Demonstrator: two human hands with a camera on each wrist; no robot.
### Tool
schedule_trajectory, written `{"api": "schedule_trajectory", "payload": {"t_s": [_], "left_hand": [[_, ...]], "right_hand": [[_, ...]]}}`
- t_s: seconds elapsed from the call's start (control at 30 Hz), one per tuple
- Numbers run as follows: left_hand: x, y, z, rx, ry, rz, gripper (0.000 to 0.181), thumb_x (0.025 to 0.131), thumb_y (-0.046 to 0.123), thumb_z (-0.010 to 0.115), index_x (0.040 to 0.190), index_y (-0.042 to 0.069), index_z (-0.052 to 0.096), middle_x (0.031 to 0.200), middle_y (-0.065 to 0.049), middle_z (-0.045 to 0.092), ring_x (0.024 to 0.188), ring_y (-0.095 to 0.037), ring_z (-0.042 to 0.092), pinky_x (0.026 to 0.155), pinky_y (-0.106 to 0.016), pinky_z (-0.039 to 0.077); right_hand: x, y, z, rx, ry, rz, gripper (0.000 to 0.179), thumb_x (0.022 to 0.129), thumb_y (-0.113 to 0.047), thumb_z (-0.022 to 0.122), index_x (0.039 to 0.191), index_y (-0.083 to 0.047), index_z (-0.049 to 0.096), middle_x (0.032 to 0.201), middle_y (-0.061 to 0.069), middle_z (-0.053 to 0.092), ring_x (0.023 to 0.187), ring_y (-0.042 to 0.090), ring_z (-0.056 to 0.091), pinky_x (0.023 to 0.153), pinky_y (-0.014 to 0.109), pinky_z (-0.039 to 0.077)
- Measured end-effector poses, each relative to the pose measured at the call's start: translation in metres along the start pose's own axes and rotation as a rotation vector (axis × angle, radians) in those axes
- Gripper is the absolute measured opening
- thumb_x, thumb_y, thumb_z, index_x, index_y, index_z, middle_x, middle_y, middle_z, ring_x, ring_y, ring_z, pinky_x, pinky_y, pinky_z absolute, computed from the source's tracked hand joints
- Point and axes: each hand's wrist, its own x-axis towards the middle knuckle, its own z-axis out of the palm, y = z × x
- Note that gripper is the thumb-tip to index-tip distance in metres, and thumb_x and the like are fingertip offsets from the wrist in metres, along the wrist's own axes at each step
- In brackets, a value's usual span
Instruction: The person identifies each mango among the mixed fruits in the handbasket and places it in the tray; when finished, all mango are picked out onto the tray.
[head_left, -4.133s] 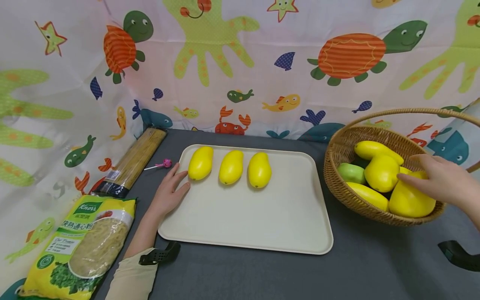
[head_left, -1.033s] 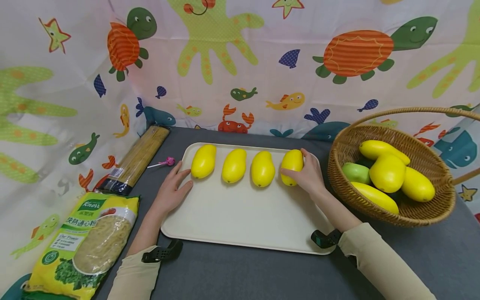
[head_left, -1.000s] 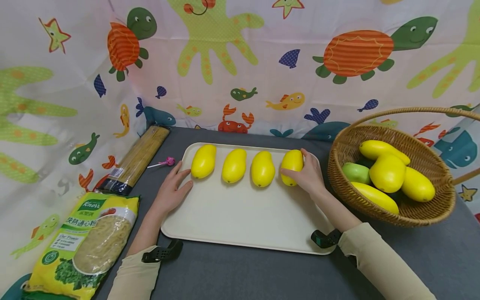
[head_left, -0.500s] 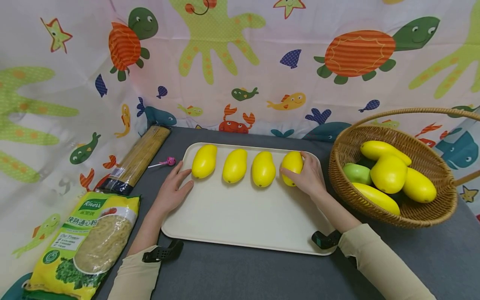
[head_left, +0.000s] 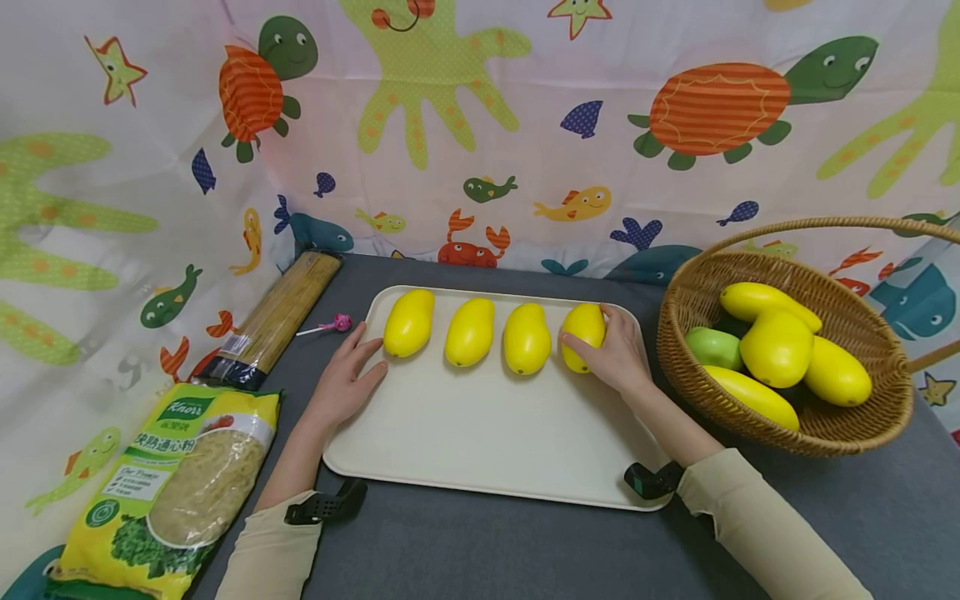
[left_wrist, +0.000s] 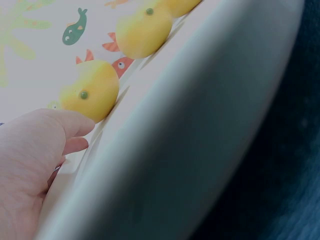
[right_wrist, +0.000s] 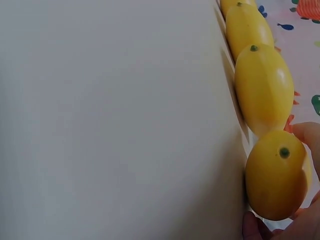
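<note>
Well, right-hand fingers [head_left: 616,323] hold one fruit [head_left: 584,322] (yellow).

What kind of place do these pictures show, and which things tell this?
Probably an indoor tabletop arranged for a demonstration: a sea-animal curtain hangs behind a gray table, where yellow fruits form a row on a pale tray.

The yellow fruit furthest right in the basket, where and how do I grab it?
I'd hold that yellow fruit around its plump middle, coming from above: it's long and rounded, its top is uncovered, a neighbouring fruit crowds its left end, and the basket surrounds it.
</note>
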Motion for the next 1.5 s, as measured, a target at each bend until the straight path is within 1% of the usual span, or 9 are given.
{"api": "schedule_trajectory", "payload": {"t_s": [0.33, 0.57, 0.73, 0.93, 1.03, 1.13, 1.2, 1.37, 1.5], "left_hand": [[0.001, 0.004, 0.000, -0.010, -0.004, -0.009, 0.051, 0.099, 0.028, 0.056, 0.144, 0.005, 0.047, 0.163, -0.005, 0.012, 0.147, -0.034, 0.013, 0.112, -0.063, 0.016], [0.000, 0.002, -0.001, -0.008, -0.007, -0.019, 0.052, 0.099, 0.030, 0.056, 0.145, 0.007, 0.047, 0.163, -0.004, 0.012, 0.147, -0.034, 0.013, 0.112, -0.063, 0.016], [-0.002, 0.000, -0.001, -0.015, -0.004, -0.014, 0.051, 0.100, 0.030, 0.056, 0.145, 0.007, 0.047, 0.163, -0.004, 0.012, 0.147, -0.034, 0.013, 0.112, -0.062, 0.017], [-0.002, 0.001, -0.001, -0.015, 0.002, -0.009, 0.051, 0.100, 0.029, 0.056, 0.145, 0.007, 0.047, 0.163, -0.004, 0.012, 0.147, -0.034, 0.013, 0.112, -0.062, 0.017], [-0.002, 0.002, -0.001, -0.011, -0.001, -0.006, 0.051, 0.100, 0.029, 0.056, 0.145, 0.007, 0.047, 0.163, -0.004, 0.012, 0.147, -0.034, 0.013, 0.112, -0.063, 0.017], [-0.001, 0.002, -0.001, -0.003, -0.003, -0.005, 0.051, 0.100, 0.029, 0.056, 0.145, 0.006, 0.046, 0.163, -0.005, 0.011, 0.147, -0.034, 0.012, 0.111, -0.063, 0.016], [-0.001, 0.002, -0.001, -0.001, -0.005, -0.007, 0.052, 0.100, 0.030, 0.055, 0.145, 0.006, 0.046, 0.163, -0.005, 0.011, 0.147, -0.034, 0.012, 0.111, -0.063, 0.016], [-0.002, 0.002, -0.001, 0.004, -0.003, -0.011, 0.052, 0.100, 0.030, 0.055, 0.145, 0.007, 0.047, 0.163, -0.004, 0.011, 0.147, -0.034, 0.013, 0.111, -0.064, 0.016], [-0.002, 0.001, -0.001, 0.005, -0.002, -0.008, 0.052, 0.100, 0.030, 0.055, 0.145, 0.006, 0.047, 0.163, -0.005, 0.012, 0.147, -0.035, 0.013, 0.111, -0.064, 0.015]], "right_hand": [[-0.006, -0.001, -0.004, -0.003, -0.002, -0.028, 0.097, 0.089, -0.053, 0.062, 0.155, -0.004, 0.010, 0.156, 0.025, 0.007, 0.136, 0.042, 0.024, 0.109, 0.058, 0.027], [-0.027, -0.013, -0.017, -0.016, -0.021, -0.194, 0.089, 0.092, -0.040, 0.065, 0.155, -0.005, 0.012, 0.159, 0.022, -0.003, 0.145, 0.043, 0.006, 0.110, 0.067, 0.013], [-0.053, -0.029, -0.039, -0.003, -0.048, -0.349, 0.080, 0.091, -0.028, 0.068, 0.152, -0.004, 0.023, 0.159, 0.020, 0.004, 0.142, 0.042, 0.016, 0.108, 0.063, 0.027], [-0.080, -0.040, -0.078, -0.065, 0.014, -0.548, 0.068, 0.089, -0.013, 0.071, 0.146, -0.001, 0.036, 0.155, 0.020, 0.022, 0.135, 0.040, 0.031, 0.100, 0.059, 0.040], [-0.086, -0.040, -0.103, -0.146, 0.070, -0.592, 0.055, 0.089, -0.013, 0.071, 0.138, -0.004, 0.050, 0.147, 0.018, 0.039, 0.124, 0.036, 0.046, 0.095, 0.039, 0.049], [-0.085, -0.036, -0.130, -0.245, 0.124, -0.579, 0.038, 0.089, -0.016, 0.072, 0.125, -0.009, 0.063, 0.128, 0.012, 0.058, 0.108, 0.028, 0.057, 0.083, 0.012, 0.046], [-0.081, -0.031, -0.148, -0.323, 0.137, -0.551, 0.029, 0.090, -0.018, 0.071, 0.118, -0.009, 0.068, 0.115, 0.010, 0.064, 0.099, 0.027, 0.060, 0.077, 0.012, 0.047], [-0.057, -0.013, -0.192, -0.542, 0.050, -0.396, 0.035, 0.093, -0.027, 0.066, 0.117, -0.002, 0.066, 0.110, 0.023, 0.065, 0.096, 0.037, 0.060, 0.074, 0.054, 0.051], [-0.035, 0.009, -0.223, -0.640, -0.129, -0.227, 0.065, 0.093, -0.041, 0.064, 0.131, 0.010, 0.050, 0.124, 0.036, 0.051, 0.106, 0.050, 0.051, 0.082, 0.065, 0.043]]}}
